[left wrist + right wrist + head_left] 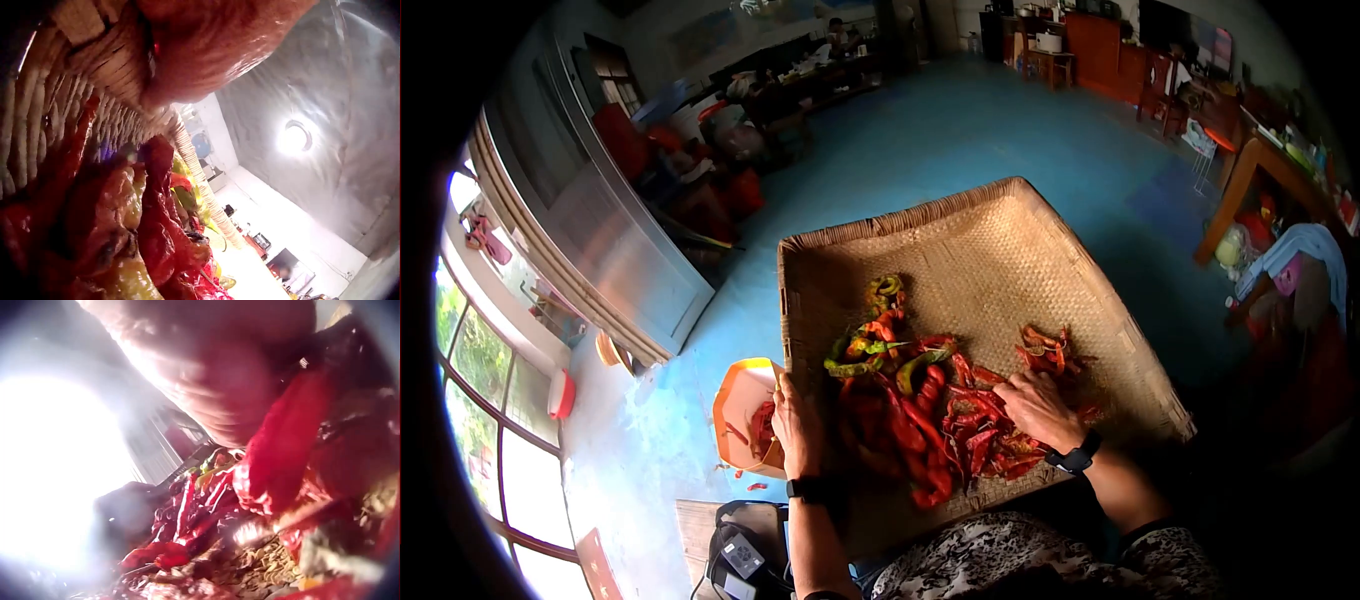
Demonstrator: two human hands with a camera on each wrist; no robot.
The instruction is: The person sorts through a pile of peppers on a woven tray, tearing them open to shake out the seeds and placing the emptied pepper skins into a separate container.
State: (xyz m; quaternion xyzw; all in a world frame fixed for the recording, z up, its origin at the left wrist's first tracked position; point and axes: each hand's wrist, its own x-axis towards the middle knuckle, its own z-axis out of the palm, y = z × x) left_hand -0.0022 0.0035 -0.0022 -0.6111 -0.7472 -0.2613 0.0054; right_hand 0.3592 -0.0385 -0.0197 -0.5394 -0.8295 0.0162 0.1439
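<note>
A large woven bamboo tray (pixel 1040 250) lies tilted before the person's lap, with dried red chili peppers (pixel 980 430) heaped in its near half. At its left rim my left hand (pixel 797 430) grips the edge, thumb on the inner side. My right hand (pixel 1040 408) is down among the chilies with bent fingers, its fingertips hidden in the head view. From beneath that hand a red chili pepper (pixel 281 444) sticks out in the right wrist view, over loose seeds (pixel 269 565). Green and yellow peppers (pixel 860 355) lie farther up, and a small separate pile of chilies (pixel 1048 348) sits to the right.
On the floor left of the tray stands an orange-rimmed box (pixel 735 400) holding some red chilies. Below it, a black bag with a cable and adapter (pixel 743 555) rests on a board. A door (pixel 630 250) stands at the left; cluttered furniture (pixel 1260 170) lines the right.
</note>
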